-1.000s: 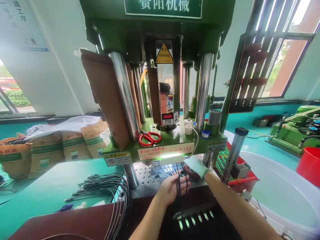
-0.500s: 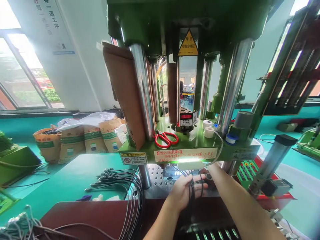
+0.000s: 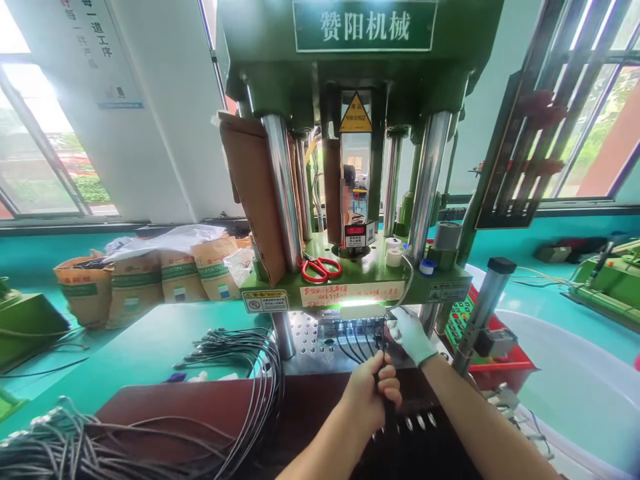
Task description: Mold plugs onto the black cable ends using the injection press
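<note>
My left hand [image 3: 373, 393] is a bare fist wrapped round a bunch of black cables [image 3: 386, 400] in front of the green press [image 3: 350, 167]. The cables fan out forward to the lit mould [image 3: 353, 328] under the press plate. My right hand [image 3: 411, 333], in a white glove, reaches to the mould's right end, its fingers pinched at a cable end there. What the gloved fingers hold is too small to make out.
A bundle of loose black cables [image 3: 235, 360] lies on the teal bench to the left. Red scissors [image 3: 320, 268] and tape rolls [image 3: 394, 253] rest on the press plate. Paper sacks [image 3: 145, 280] stand left, a red control box [image 3: 475, 340] and a white tub [image 3: 565, 380] right.
My left hand has closed from an open palm under the cables into a fist and drawn back toward me. My gloved right hand stays at the mould's right end.
</note>
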Tool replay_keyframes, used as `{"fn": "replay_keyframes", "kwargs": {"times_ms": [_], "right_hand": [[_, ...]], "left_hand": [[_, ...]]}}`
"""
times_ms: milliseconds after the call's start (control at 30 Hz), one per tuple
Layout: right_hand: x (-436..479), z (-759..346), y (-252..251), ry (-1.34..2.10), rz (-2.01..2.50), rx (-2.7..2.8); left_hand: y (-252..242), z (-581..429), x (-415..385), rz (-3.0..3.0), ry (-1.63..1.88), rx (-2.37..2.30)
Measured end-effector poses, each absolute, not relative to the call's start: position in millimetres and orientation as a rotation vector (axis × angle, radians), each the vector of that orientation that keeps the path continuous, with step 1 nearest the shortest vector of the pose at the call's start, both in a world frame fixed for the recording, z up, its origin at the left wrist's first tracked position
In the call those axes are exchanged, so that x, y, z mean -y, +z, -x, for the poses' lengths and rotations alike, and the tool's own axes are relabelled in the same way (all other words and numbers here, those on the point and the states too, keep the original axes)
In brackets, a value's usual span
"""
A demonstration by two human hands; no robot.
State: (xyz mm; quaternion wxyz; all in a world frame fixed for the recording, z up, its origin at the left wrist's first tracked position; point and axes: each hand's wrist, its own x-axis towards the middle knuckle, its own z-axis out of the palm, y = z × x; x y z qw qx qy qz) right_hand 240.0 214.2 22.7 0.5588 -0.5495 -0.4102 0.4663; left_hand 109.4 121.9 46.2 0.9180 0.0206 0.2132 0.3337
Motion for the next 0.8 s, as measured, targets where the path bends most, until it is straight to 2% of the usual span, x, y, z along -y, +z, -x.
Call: {"fn": "replay_keyframes", "kwargs": {"times_ms": [200, 400, 500, 567, 700, 800], "right_hand": [[-190.6, -237.4, 20.7, 1.131, 1.269, 0.864], [-174.6, -232.1, 24.2, 1.158, 1.242, 0.847], [-169.1, -233.8, 23.7, 1.159, 1.277, 0.862], [-163.8, -240.5, 21.4, 1.153, 1.304, 0.88], [-150.1, -261.2, 12.7, 1.162, 1.352, 0.924], [-142.0, -276.8, 6.8, 1.196, 1.355, 0.987]], "left_hand": [[38.1, -91.1, -67.0, -0.032, 0.65, -0.374], [18.6, -75.0, -13.5, -0.35, 0.53, -0.266], [30.6, -50.7, -4.5, -0.444, 0.55, -0.271], [55.5, -16.2, -10.3, -0.439, 0.709, -0.307], [116.9, 84.5, -55.7, -0.536, 1.584, -0.484], [129.4, 151.2, -110.1, -0.533, 2.055, -0.893]]}}
